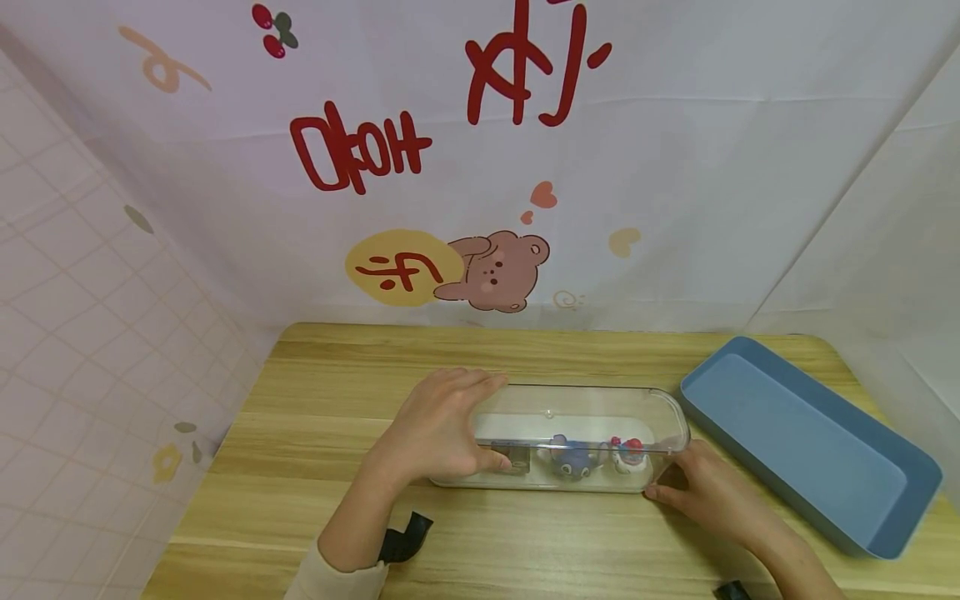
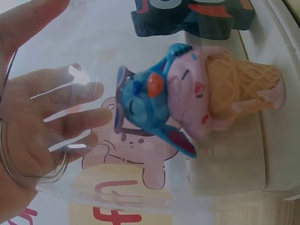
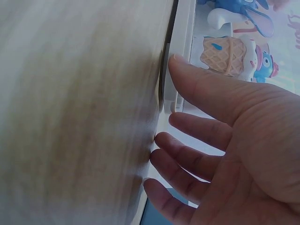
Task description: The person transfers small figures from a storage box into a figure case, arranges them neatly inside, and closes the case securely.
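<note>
A clear cover (image 1: pixel 585 404) stands over a long white base (image 1: pixel 457 481) on the table. Under it, from left to right, are a small dark figure (image 1: pixel 517 457), a blue big-eared figure (image 1: pixel 576 460) and a small white figure with red on top (image 1: pixel 632 455). Close up, the left wrist view shows a blue figure on a pink ice cream cone (image 2: pixel 187 91). My left hand (image 1: pixel 438 425) grips the cover's left end, thumb in front and fingers behind, visible through the clear plastic. At the base's right front corner my right hand (image 1: pixel 705 487) holds with thumb and curled fingers.
A blue rectangular tray (image 1: pixel 817 450) lies at an angle on the right of the wooden table (image 1: pixel 300 450), close to my right hand. A white printed cloth (image 1: pixel 675 167) hangs behind the table, with more cloth at both sides.
</note>
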